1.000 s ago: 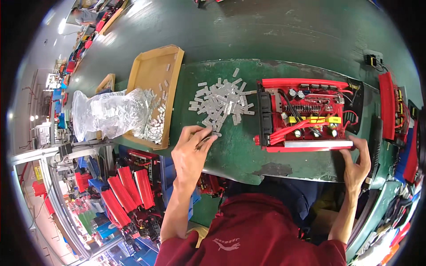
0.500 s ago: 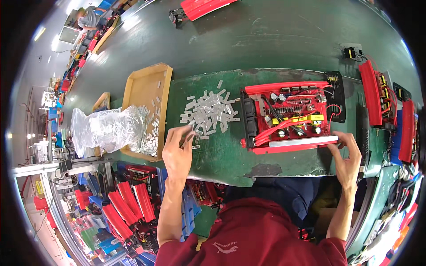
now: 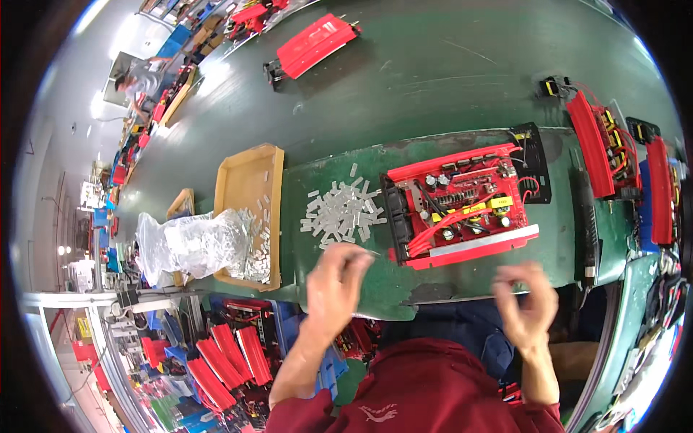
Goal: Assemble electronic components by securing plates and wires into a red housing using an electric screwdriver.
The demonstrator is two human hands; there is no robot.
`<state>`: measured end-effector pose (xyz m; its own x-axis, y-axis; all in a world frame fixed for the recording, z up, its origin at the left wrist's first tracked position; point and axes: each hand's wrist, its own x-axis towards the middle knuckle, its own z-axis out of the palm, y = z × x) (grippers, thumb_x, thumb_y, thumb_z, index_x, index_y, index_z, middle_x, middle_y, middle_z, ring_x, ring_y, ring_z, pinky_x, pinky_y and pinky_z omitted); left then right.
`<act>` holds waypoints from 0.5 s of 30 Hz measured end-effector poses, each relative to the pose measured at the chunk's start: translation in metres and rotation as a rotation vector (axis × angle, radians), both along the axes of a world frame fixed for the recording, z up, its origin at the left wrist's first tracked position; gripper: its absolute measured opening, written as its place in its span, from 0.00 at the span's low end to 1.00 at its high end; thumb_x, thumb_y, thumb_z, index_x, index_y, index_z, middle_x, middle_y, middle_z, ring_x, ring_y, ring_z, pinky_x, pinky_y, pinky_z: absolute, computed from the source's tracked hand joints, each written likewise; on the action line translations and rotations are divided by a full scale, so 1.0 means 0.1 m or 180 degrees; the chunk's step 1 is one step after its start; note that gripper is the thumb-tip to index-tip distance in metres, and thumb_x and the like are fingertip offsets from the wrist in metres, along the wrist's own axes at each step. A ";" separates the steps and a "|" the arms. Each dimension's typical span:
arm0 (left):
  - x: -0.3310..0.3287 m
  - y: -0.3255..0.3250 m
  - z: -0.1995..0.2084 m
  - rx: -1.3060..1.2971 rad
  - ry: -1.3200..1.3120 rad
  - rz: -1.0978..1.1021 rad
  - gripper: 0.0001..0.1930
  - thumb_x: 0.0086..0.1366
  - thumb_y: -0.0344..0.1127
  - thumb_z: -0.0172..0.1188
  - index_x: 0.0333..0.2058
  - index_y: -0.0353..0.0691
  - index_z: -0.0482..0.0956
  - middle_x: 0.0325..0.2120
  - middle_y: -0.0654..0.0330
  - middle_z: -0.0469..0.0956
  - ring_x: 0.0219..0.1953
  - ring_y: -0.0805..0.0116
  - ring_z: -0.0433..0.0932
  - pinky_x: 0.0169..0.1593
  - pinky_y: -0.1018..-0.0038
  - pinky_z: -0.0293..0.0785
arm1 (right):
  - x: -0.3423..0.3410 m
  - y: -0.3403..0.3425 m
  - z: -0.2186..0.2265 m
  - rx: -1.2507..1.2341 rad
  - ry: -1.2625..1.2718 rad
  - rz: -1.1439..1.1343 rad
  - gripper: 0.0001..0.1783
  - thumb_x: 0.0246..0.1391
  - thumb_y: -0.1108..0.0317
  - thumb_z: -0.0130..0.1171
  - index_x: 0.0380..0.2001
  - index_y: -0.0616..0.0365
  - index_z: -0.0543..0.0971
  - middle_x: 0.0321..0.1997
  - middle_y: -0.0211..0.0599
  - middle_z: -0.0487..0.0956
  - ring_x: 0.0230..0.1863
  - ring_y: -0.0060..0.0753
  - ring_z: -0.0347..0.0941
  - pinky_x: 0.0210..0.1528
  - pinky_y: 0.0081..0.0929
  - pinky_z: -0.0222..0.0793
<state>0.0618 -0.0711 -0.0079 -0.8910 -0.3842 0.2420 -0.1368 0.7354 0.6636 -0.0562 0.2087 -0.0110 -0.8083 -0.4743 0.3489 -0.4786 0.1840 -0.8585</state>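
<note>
Beside the pile of small silver strips (image 3: 342, 211), my left hand (image 3: 332, 292) pinches one small strip, its end showing at the fingertips. My right hand (image 3: 528, 307) hovers just in front of the red circuit unit (image 3: 462, 202), touching nothing; its thumb and fingers are loosely curled with a gap between them, slightly blurred. The unit lies open on the bench, showing a red board with yellow transformers, thick red wires and a black fan end (image 3: 395, 224). A silver bar (image 3: 484, 240) runs along its near side.
Left of the pile stands a cardboard tray (image 3: 277, 209) with more strips and a clear plastic bag (image 3: 191, 245). A black panel (image 3: 534, 173) lies behind the unit. Further red units (image 3: 592, 144) are at the right, and another red unit (image 3: 317, 45) lies at the far side.
My left hand has moved right from the pile toward the unit, now with a strip between its fingers. My right hand has let go of the unit's near right corner and drawn back.
</note>
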 end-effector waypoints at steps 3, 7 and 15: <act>-0.10 0.63 0.23 0.1437 -0.0033 -0.0441 0.07 0.65 0.23 0.65 0.41 0.35 0.78 0.35 0.62 0.81 0.27 0.83 0.75 0.27 0.85 0.69 | 0.17 -0.41 0.07 -0.0547 -0.1055 0.0734 0.18 0.51 0.78 0.70 0.47 0.64 0.82 0.36 0.39 0.81 0.36 0.30 0.78 0.41 0.26 0.74; -0.26 0.85 0.17 0.2773 0.0121 -0.0214 0.07 0.73 0.31 0.57 0.43 0.33 0.78 0.35 0.59 0.82 0.27 0.83 0.75 0.27 0.85 0.68 | 0.03 -0.39 0.04 -0.0633 -0.1073 0.0640 0.12 0.51 0.77 0.70 0.40 0.66 0.84 0.37 0.40 0.82 0.38 0.31 0.79 0.42 0.26 0.75; -0.41 0.67 0.25 0.2618 -0.0294 -0.0185 0.36 0.78 0.57 0.33 0.37 0.28 0.81 0.32 0.52 0.80 0.27 0.68 0.80 0.31 0.77 0.77 | -0.04 -0.05 0.04 -0.0464 -0.1683 0.0144 0.12 0.64 0.79 0.56 0.49 0.64 0.81 0.40 0.38 0.82 0.38 0.25 0.82 0.37 0.20 0.77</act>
<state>0.0204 -0.0042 0.0175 -0.9174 -0.3592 -0.1714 -0.1940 0.0277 0.9806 -0.0605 0.2040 -0.0068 -0.8712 -0.4897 -0.0345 0.0202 0.0345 -0.9992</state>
